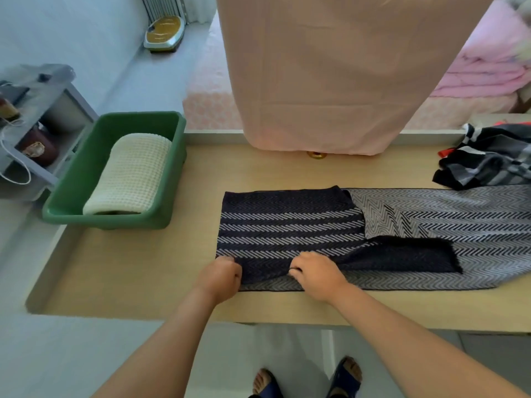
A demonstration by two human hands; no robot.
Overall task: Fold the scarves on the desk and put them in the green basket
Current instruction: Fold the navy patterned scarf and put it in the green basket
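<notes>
Navy-and-grey herringbone woven scarf (287,225) lies flat on the pale wooden desk (143,268) right in front of me, its near edge close to the desk's front edge. Its long axis runs left to right, parallel to that edge. The left end is doubled over onto the rest, so the darker face shows on top there and the lighter grey face shows on the layer beneath. The right end runs off past the side of the view, so I cannot say where it stops.

My left hand (221,278) has its fingers curled and pinches the near left corner of the doubled part. My right hand (316,272) is curled the same way and grips the near edge further along, where the dark top layer sits a little crooked. I judge I hold both points to pull the top layer square with the one below before making the next fold.

The green rectangular plastic basket (115,219) sits at the desk's left end, within reach, with a cream waffle-knit scarf (135,173) folded inside it. A crumpled black, grey and white checked scarf (488,159) waits at the far right, touching the herringbone one's far edge, not yet folded. A peach cloth (330,67) hangs over the desk's back edge.
</notes>
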